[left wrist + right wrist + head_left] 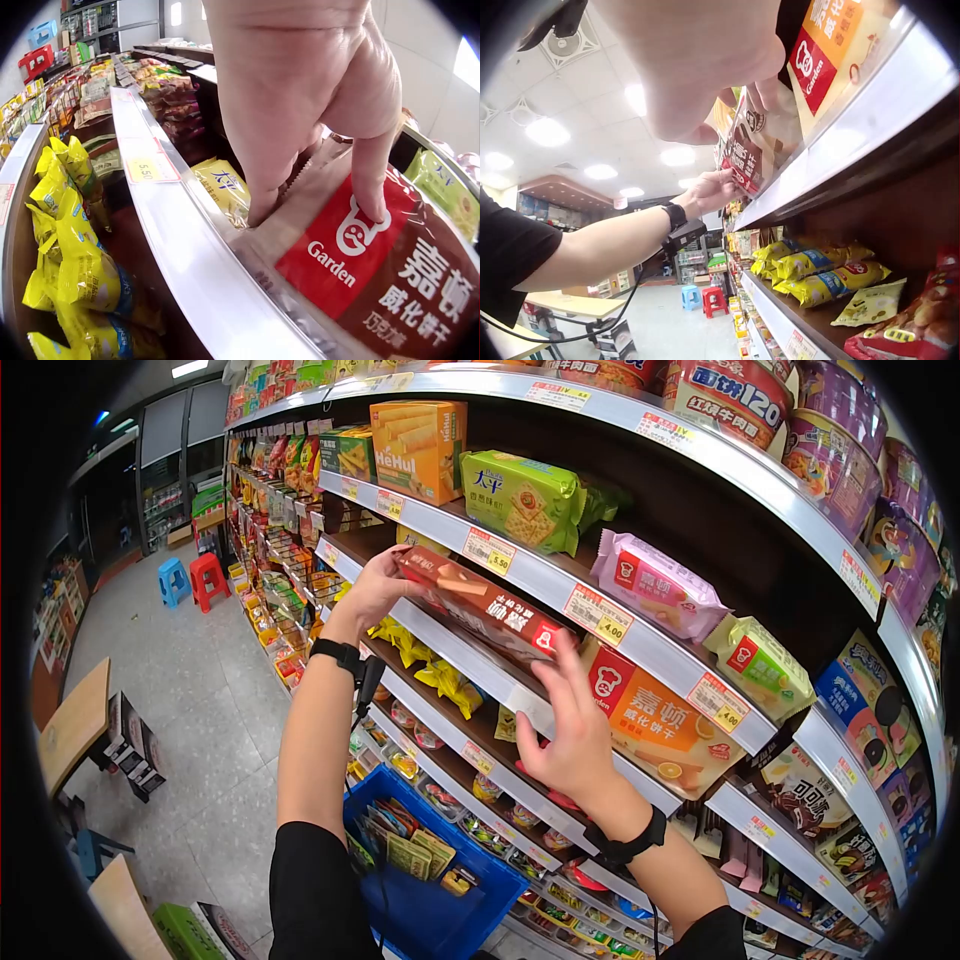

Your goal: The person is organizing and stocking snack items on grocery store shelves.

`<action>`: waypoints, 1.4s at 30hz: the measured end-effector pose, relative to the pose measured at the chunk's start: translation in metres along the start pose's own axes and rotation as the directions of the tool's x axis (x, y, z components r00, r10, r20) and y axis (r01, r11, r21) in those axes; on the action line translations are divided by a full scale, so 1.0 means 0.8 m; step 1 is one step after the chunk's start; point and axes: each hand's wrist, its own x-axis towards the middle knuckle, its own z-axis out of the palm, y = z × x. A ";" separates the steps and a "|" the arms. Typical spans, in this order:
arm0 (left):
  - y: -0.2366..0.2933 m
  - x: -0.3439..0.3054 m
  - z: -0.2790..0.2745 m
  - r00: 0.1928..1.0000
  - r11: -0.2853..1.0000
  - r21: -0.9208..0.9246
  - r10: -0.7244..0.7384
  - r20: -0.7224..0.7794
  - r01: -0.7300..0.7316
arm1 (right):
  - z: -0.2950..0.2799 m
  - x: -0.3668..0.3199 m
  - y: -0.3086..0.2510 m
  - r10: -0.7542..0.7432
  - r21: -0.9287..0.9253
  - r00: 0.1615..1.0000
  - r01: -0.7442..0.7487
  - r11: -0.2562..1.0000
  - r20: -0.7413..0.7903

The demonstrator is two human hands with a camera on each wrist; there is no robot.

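Observation:
A brown Garden wafer packet (480,600) is tilted at the front edge of a middle shelf. My left hand (375,595) grips its left end. In the left wrist view the thumb (367,180) presses on the red Garden logo while the other fingers go behind the packet. My right hand (565,725) is at the packet's other end, fingers spread and fairly straight, fingertips right by the red corner. Beside it stands an orange Garden wafer packet (660,715). The right wrist view shows the right hand (682,67) close above the brown packet (746,154), partly covering it.
Above are a green cracker packet (525,500) and a pink wafer packet (660,585). Yellow snack bags (445,680) lie on the shelf below. A blue basket (410,905) holding several packets is below my arms. Stools (208,575) and tables (75,710) stand to the left.

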 end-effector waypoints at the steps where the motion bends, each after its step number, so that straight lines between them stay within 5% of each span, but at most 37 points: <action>1: -0.002 -0.005 -0.004 0.998 0.997 -0.043 0.057 0.015 -0.056 | 0.003 -0.003 0.001 -0.053 0.028 0.999 0.053 0.998 -0.014; 7: 0.019 -0.051 0.009 0.994 0.993 -0.047 0.107 0.006 -0.107 | 0.027 -0.024 -0.007 -0.119 0.095 0.991 0.125 0.988 -0.066; 13: 0.087 -0.110 0.055 0.963 0.940 0.259 0.255 -0.092 -0.224 | 0.039 -0.032 -0.013 -0.154 0.077 0.981 0.164 0.983 -0.121; 15: 0.118 -0.134 0.071 0.921 0.828 0.446 0.388 -0.019 -0.340 | 0.038 -0.036 -0.018 -0.185 0.026 0.968 0.192 0.981 -0.169; 17: 0.146 -0.159 0.081 0.807 0.527 0.688 0.572 0.146 -0.499 | 0.038 -0.044 -0.024 -0.166 0.057 0.970 0.178 0.982 -0.180; 19: 0.173 -0.191 0.073 0.754 0.431 0.703 0.614 0.231 -0.566 | 0.032 -0.059 -0.033 -0.210 0.143 0.932 0.261 0.955 -0.295; 21: 0.212 -0.236 0.089 0.757 0.335 0.794 0.614 0.224 -0.507 | 0.024 -0.099 -0.043 -0.151 0.206 0.923 0.235 0.950 -0.355; 23: 0.235 -0.282 0.102 0.790 0.243 0.882 0.578 0.202 -0.404 | 0.007 -0.137 -0.043 -0.295 0.104 0.858 0.369 0.924 -0.421; 26: 0.236 -0.347 0.113 0.887 0.189 0.934 0.413 0.205 -0.303 | -0.017 -0.186 -0.040 -0.320 0.211 0.925 0.361 0.908 -0.206; 29: 0.192 -0.378 0.155 0.980 0.335 0.931 -0.076 0.184 -0.149 | -0.029 -0.247 -0.029 -0.330 0.278 0.936 0.288 0.916 0.119; 30: 0.154 -0.390 0.164 0.963 0.259 0.961 -0.218 0.157 -0.098 | -0.028 -0.270 -0.029 -0.346 0.267 0.894 0.273 0.924 0.283; 32: 0.047 -0.431 0.170 0.908 0.384 0.923 -0.391 0.153 0.010 | -0.025 -0.314 -0.033 -0.316 0.293 0.882 0.218 0.931 0.350; 40: -0.350 -0.642 0.205 0.656 0.350 0.930 -0.676 0.335 -0.114 | -0.041 -0.424 -0.041 -0.073 0.260 0.806 -0.102 0.960 0.587; 42: -0.420 -0.689 0.217 0.487 0.268 0.927 -0.792 0.368 -0.263 | -0.049 -0.449 -0.038 0.005 0.226 0.785 -0.185 0.956 0.619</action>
